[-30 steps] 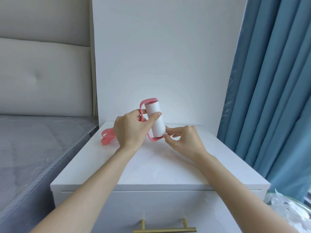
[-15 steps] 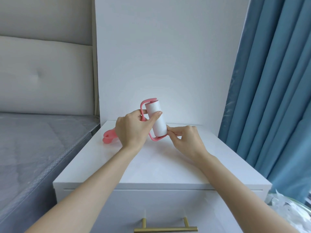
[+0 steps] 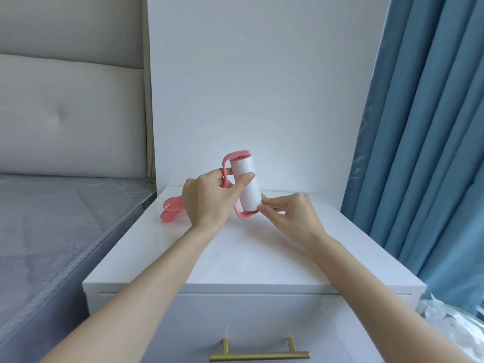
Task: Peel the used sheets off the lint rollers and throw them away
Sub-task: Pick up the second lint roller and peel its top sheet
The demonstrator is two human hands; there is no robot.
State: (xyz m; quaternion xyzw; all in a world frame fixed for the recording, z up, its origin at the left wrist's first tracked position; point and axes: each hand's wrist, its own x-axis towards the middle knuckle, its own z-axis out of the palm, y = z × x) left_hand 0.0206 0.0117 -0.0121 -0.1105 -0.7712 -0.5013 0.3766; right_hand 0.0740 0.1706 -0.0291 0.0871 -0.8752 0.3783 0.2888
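Left hand (image 3: 207,199) grips the lint roller (image 3: 246,186); right hand (image 3: 290,214) pinches its lower edge.

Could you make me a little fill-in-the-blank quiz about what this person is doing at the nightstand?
1. The left hand holds a lint roller whose frame is coloured ____.
2. The right hand pinches at the roller's ____ end.
3. The nightstand has a drawer handle coloured ____.
4. To the person's right hangs a curtain coloured ____.

Missing words: pink; lower; gold; blue
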